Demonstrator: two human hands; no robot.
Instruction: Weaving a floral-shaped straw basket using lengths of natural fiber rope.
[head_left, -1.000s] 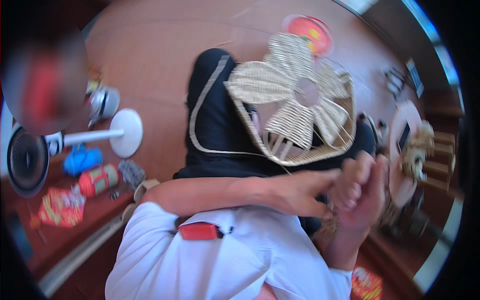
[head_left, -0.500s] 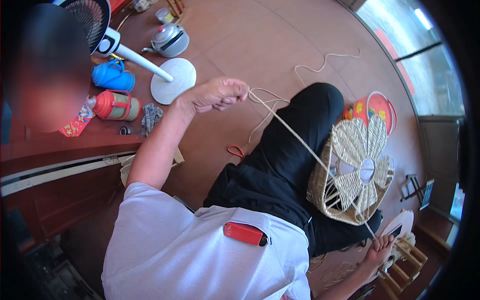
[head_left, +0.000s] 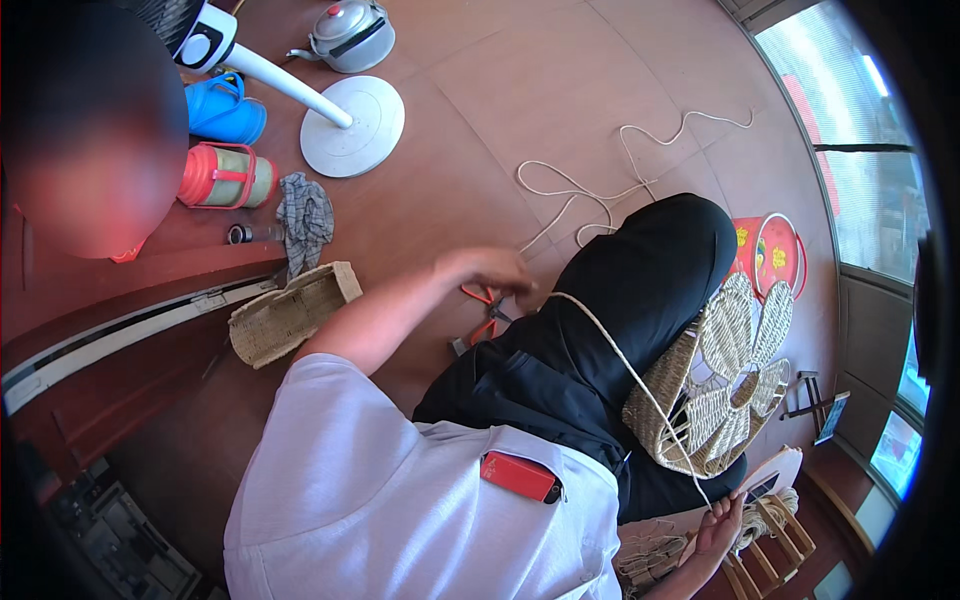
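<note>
Cord [head_left: 640, 381] that half a second ago ran taut to a raised left hand [head_left: 492, 270] now sags in a curve over the black-trousered thigh; that hand has dropped beside an orange-handled tool [head_left: 484, 329] on the floor [head_left: 480, 120]. The right hand [head_left: 718, 525] has its grip pinched on the cord's lower stretch. The woven basket [head_left: 725, 335] with petal-shaped panels is still on the lap, leaning against the leg.

Reddish-brown tiles spread outward, with a metal kettle [head_left: 355, 48], a white fan base [head_left: 352, 128], a blue thermos flask [head_left: 225, 112] and a red-and-pale one [head_left: 225, 176] at left. A red bucket [head_left: 775, 250] stands beyond the knee, near glass panels [head_left: 860, 80].

Blurred left fingers partly cover the tool, so I cannot tell whether that grip is released or grasping the cord's near end. The fan's head is cut off, and a smeared round patch hides the upper left.
</note>
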